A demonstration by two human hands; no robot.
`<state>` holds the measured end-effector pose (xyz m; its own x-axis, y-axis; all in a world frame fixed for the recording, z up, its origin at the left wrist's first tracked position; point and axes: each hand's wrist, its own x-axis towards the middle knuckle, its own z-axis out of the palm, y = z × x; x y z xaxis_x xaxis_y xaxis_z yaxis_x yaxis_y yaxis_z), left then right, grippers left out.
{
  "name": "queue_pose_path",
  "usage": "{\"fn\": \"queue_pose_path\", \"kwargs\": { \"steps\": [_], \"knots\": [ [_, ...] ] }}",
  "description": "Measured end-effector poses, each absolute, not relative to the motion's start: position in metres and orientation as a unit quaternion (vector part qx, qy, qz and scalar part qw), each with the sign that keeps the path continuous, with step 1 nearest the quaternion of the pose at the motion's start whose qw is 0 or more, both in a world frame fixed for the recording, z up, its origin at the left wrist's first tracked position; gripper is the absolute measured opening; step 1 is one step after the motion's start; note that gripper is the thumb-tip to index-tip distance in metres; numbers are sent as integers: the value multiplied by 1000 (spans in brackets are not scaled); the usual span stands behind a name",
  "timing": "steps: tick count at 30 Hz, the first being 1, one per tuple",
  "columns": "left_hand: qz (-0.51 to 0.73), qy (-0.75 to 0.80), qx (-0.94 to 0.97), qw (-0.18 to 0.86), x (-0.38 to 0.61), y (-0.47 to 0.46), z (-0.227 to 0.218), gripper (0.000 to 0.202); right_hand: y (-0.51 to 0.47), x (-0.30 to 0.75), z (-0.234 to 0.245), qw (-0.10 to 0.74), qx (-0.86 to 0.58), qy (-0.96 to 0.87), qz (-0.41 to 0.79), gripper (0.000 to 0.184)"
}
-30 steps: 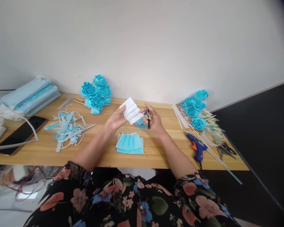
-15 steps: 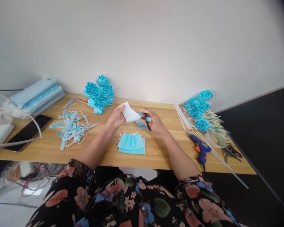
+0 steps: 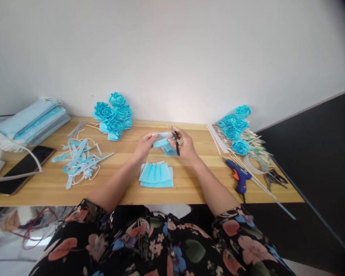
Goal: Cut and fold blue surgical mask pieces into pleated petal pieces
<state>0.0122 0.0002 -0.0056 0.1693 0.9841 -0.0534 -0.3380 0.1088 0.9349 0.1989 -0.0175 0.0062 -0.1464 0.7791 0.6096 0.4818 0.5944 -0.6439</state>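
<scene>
Above the middle of the wooden table (image 3: 189, 188), my left hand (image 3: 143, 147) pinches a folded piece of face mask (image 3: 162, 140), white on top and blue beneath. My right hand (image 3: 185, 147) grips small black scissors (image 3: 176, 142) with the blades pointing down at the piece's right end. It also holds a bit of blue material. A small stack of cut blue mask pieces (image 3: 156, 174) lies on the table just below both hands.
Blue fabric roses (image 3: 113, 115) lie at the back, more roses on sticks (image 3: 237, 130) at the right. A blue glue gun (image 3: 238, 174), skewers and dark scissors (image 3: 273, 178) lie right. Cut strips (image 3: 79, 159), a phone (image 3: 20, 168) and stacked masks (image 3: 31, 120) lie left.
The mask piece, held up open and white side showing, has been folded and turned flat. Both hands have drawn closer together, with the scissors brought against its right end.
</scene>
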Motion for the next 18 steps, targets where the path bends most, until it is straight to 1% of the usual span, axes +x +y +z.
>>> {"fn": "queue_pose_path", "kwargs": {
  "steps": [4, 10, 12, 16, 18],
  "knots": [
    [491, 341, 404, 692, 17, -7, -1, 38, -17, 199, 8, 514, -453, -709, 167, 44],
    [496, 316, 383, 713, 22, -10, 2, 26, -15, 201, 7, 517, -484, -685, 170, 43],
    [493, 314, 377, 718, 22, -11, 2, 33, -15, 201, 7, 517, -488, -682, 169, 43],
    [481, 308, 380, 728, 22, -11, 2, 56, -15, 201, 7, 521, -489, -680, 166, 42],
    [477, 316, 386, 723, 21, -11, 0, 55, -15, 200, 7, 519, -489, -682, 167, 43]
  ]
}}
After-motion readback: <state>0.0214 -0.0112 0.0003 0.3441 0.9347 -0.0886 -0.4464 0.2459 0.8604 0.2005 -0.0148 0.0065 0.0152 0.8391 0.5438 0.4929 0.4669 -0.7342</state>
